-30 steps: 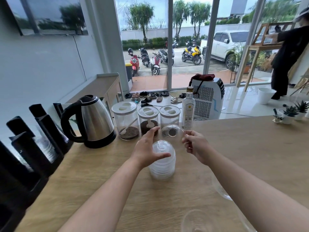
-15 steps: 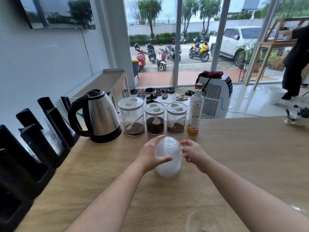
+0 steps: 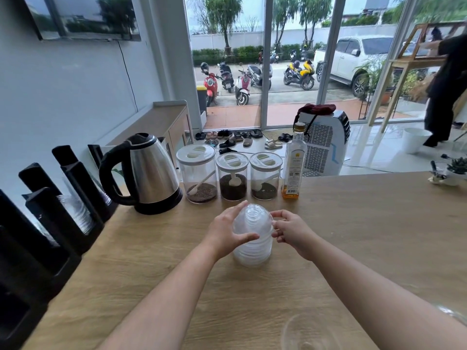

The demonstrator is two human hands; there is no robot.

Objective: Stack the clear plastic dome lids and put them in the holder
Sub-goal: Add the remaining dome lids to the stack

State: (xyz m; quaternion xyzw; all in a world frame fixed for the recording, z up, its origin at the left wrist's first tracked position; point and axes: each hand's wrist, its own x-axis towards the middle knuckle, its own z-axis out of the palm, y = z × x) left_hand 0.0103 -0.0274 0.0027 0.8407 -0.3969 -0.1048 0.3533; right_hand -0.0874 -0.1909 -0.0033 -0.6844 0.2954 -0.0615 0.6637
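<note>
A stack of clear plastic dome lids stands upright on the wooden counter in the middle. My left hand wraps round its left side, fingers behind and thumb across the front. My right hand pinches the upper right edge of the stack with curled fingers. The black holder with its upright slots stands along the left edge; one slot holds clear lids. A loose clear lid lies near the front edge, and another shows at the far right.
Behind the stack stand a steel kettle, three lidded jars with dark contents and scoops, and a glass bottle. Small potted plants sit at the counter's far right. A person stands beyond the counter at right.
My right hand has brought the single lid down onto the top of the stack and now pinches it there. My left hand has closed round the stack's side.
</note>
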